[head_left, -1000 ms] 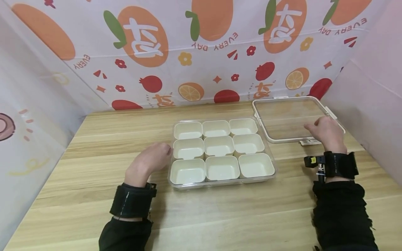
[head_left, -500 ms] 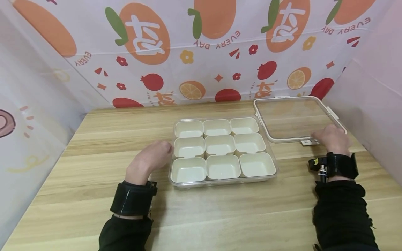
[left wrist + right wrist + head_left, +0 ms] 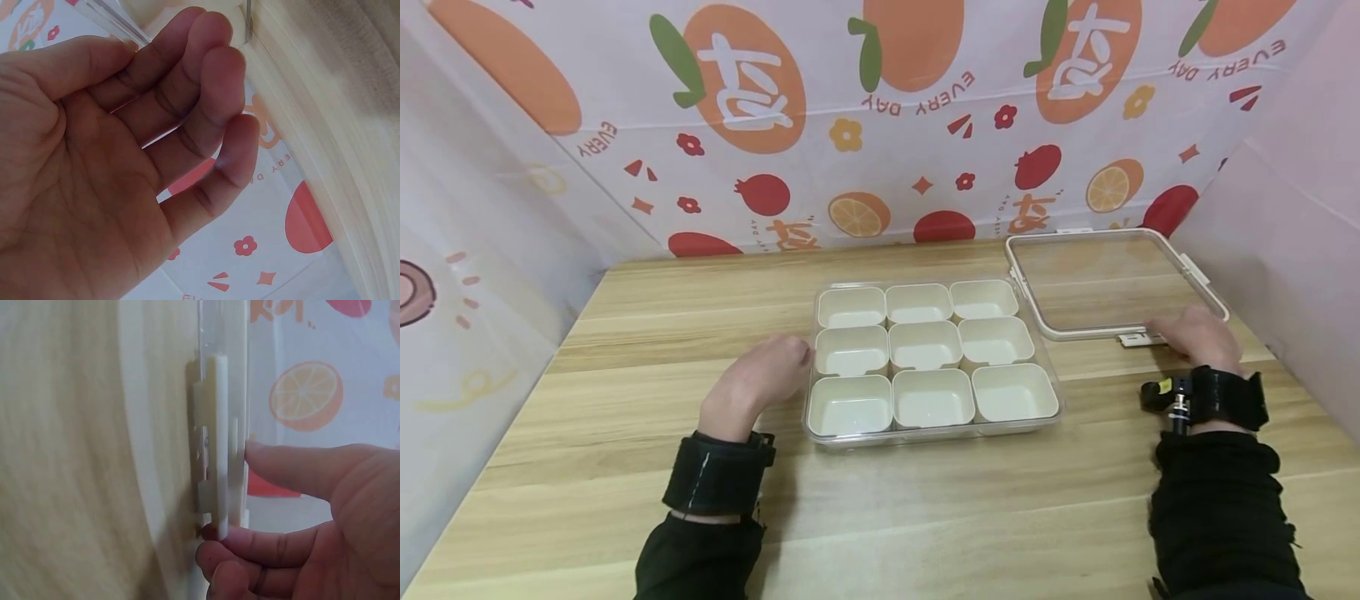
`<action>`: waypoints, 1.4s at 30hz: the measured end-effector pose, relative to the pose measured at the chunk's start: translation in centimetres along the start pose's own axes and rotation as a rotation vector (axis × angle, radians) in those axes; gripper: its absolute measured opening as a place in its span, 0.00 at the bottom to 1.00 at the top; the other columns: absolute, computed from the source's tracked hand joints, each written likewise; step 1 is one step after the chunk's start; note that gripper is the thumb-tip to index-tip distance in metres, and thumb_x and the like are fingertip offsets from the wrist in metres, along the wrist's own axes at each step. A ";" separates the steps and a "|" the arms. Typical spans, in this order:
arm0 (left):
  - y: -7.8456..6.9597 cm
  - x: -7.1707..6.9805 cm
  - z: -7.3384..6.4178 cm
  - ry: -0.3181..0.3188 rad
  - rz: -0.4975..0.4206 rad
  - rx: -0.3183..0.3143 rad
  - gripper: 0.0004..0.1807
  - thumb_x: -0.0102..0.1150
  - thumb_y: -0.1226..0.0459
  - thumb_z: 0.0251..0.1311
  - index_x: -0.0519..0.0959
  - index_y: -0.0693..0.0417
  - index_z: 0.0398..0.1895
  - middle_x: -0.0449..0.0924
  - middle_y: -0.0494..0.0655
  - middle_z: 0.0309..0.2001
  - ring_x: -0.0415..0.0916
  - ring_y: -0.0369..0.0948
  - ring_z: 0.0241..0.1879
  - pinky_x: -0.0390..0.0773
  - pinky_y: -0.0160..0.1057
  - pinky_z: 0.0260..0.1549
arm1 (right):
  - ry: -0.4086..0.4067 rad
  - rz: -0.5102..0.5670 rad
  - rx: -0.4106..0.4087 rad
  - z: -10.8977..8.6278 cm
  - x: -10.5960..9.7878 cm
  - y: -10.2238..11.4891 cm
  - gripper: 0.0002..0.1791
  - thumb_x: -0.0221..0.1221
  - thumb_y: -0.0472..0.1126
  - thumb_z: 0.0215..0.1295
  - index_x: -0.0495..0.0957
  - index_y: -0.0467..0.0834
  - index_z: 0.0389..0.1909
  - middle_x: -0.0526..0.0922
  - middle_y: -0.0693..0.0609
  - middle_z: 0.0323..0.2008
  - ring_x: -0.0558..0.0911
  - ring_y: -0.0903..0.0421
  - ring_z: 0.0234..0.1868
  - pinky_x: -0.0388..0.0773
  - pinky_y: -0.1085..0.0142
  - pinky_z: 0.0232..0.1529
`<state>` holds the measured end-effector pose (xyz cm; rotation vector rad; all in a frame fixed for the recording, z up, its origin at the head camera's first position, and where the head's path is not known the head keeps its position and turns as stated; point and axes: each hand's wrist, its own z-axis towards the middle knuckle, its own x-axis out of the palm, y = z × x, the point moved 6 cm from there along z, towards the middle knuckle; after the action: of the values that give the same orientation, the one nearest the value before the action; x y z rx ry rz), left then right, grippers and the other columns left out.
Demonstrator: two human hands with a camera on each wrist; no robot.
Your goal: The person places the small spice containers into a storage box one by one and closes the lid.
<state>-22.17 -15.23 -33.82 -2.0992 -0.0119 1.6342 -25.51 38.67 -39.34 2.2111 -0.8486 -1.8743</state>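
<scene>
A clear plastic storage box [image 3: 934, 436] sits mid-table, filled with rows of cream-coloured cups [image 3: 934, 402]. At its left side, my left hand [image 3: 762, 373] has its fingers curled, and in the left wrist view the thumb and index finger meet at the clear wall [image 3: 115, 22]. To the right lies the box's lid [image 3: 1097, 287], a transparent panel with a cream frame. My right hand [image 3: 1204, 335] pinches the lid's near right edge. The right wrist view shows the thumb on top and fingertips at the lower end of a cream latch [image 3: 219, 450].
A fruit-printed cloth [image 3: 880, 125] hangs behind the wooden table [image 3: 625, 400], with pale cloth at both sides. The lid lies close to the back cloth and the right side cloth, its left edge right by the box's back right corner.
My right hand has come down from above the lid to its near right edge and now pinches it. My left hand stays at the box's left side.
</scene>
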 end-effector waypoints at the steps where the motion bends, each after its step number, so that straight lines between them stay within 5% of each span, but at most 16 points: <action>1: 0.0 0.0 0.0 -0.001 0.000 0.001 0.18 0.41 0.68 0.75 0.81 0.64 0.35 0.64 0.47 0.22 0.64 0.42 0.23 0.66 0.40 0.24 | 0.013 0.029 -0.015 0.1 0.1 -0.1 0.26 0.55 0.55 0.67 0.69 0.42 0.15 0.70 0.51 0.16 0.72 0.51 0.21 0.66 0.59 0.24; 14: -0.1 0.0 0.1 -0.001 0.016 0.009 0.18 0.41 0.68 0.75 0.81 0.64 0.35 0.65 0.47 0.22 0.65 0.43 0.23 0.67 0.40 0.24 | 0.130 0.100 0.017 0.0 0.5 -0.6 0.30 0.51 0.58 0.71 0.74 0.41 0.14 0.71 0.52 0.14 0.72 0.54 0.19 0.67 0.60 0.26; 25: -0.1 0.1 0.2 -0.007 0.029 0.004 0.17 0.41 0.68 0.75 0.82 0.65 0.36 0.65 0.47 0.23 0.64 0.43 0.23 0.67 0.40 0.24 | 0.142 0.569 0.078 0.1 1.2 -0.8 0.16 0.57 0.42 0.73 0.75 0.29 0.40 0.83 0.53 0.19 0.85 0.60 0.21 0.83 0.65 0.29; 33: 0.0 0.0 0.0 -0.016 0.022 0.005 0.17 0.41 0.69 0.74 0.81 0.63 0.33 0.64 0.46 0.22 0.64 0.42 0.23 0.66 0.39 0.24 | 0.244 0.685 0.104 0.3 1.5 -1.1 0.10 0.53 0.31 0.72 0.79 0.33 0.32 0.83 0.53 0.21 0.84 0.62 0.23 0.83 0.68 0.31; 42: 0.0 0.1 -0.1 -0.010 0.019 -0.006 0.18 0.41 0.68 0.75 0.82 0.65 0.36 0.65 0.47 0.22 0.64 0.43 0.23 0.66 0.40 0.24 | 0.223 0.782 0.115 0.6 1.6 -1.2 0.11 0.52 0.28 0.72 0.79 0.36 0.29 0.82 0.53 0.20 0.83 0.63 0.21 0.82 0.70 0.29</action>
<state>-22.10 -15.27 -33.88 -2.1016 -0.0003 1.6572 -25.52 39.08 -41.43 1.6995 -1.5092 -1.2059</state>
